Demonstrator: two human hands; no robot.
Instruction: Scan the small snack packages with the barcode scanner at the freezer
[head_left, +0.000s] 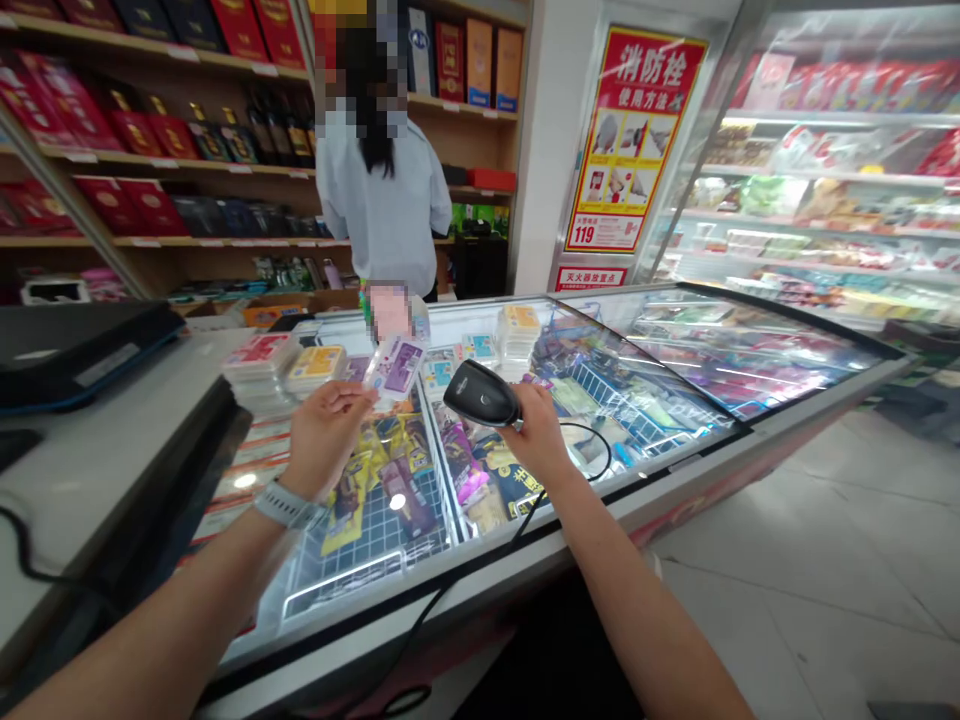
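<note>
Between the fingertips of my left hand (330, 430) is a small purple and white packet (397, 368), held up above the freezer's glass top. My right hand (536, 432) is wrapped round a black barcode scanner (480, 393), whose head points left toward the packet without touching it. A black cable (529, 520) runs down from the scanner across the freezer's front edge. Behind my left hand, stacks of red (259, 355) and yellow (316, 365) packets sit on the glass. Another stack of orange and white packets (519, 335) stands beyond the scanner.
The glass-topped freezer (705, 462) holds wire baskets of bagged goods. At the left is a counter (150, 400) with a black device (82, 350). A person in a light shirt (386, 210) stands behind the freezer, facing shelves of boxes and bottles. A lit display fridge is at right.
</note>
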